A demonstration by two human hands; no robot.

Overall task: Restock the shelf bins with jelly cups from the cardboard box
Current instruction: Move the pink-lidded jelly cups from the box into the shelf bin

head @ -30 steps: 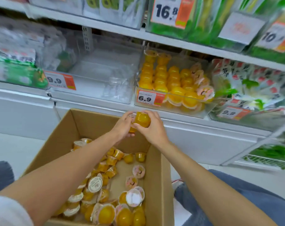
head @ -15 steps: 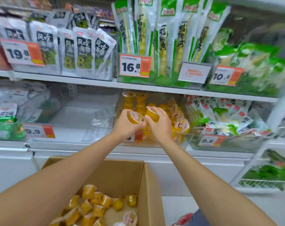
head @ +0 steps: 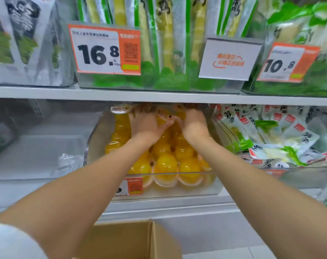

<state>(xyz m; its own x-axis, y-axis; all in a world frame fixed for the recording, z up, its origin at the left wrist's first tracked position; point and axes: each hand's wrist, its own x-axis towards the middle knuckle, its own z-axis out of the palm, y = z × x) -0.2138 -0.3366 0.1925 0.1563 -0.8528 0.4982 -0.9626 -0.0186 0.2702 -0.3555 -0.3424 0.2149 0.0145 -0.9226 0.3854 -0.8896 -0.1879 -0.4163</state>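
Both my hands reach deep into a clear shelf bin (head: 159, 191) filled with several yellow jelly cups (head: 165, 165). My left hand (head: 149, 126) grips a yellow jelly cup (head: 161, 118) over the back rows. Beside it, my right hand (head: 193, 124) has its fingers curled at the back of the bin, under the shelf edge; what they hold is hidden. The cardboard box (head: 132, 238) shows only its top corner at the bottom of the view.
A white shelf board (head: 65, 93) runs just above my hands. An empty clear bin (head: 39, 156) sits to the left, and a bin of white and green snack packets (head: 271, 143) to the right. Green packets with price tags 16.8 (head: 104, 49) and 10.8 fill the upper shelf.
My hands rose from the box and moved forward into the back of the jelly bin with the cups. The view tilted up and closer, so the box has nearly left the frame.
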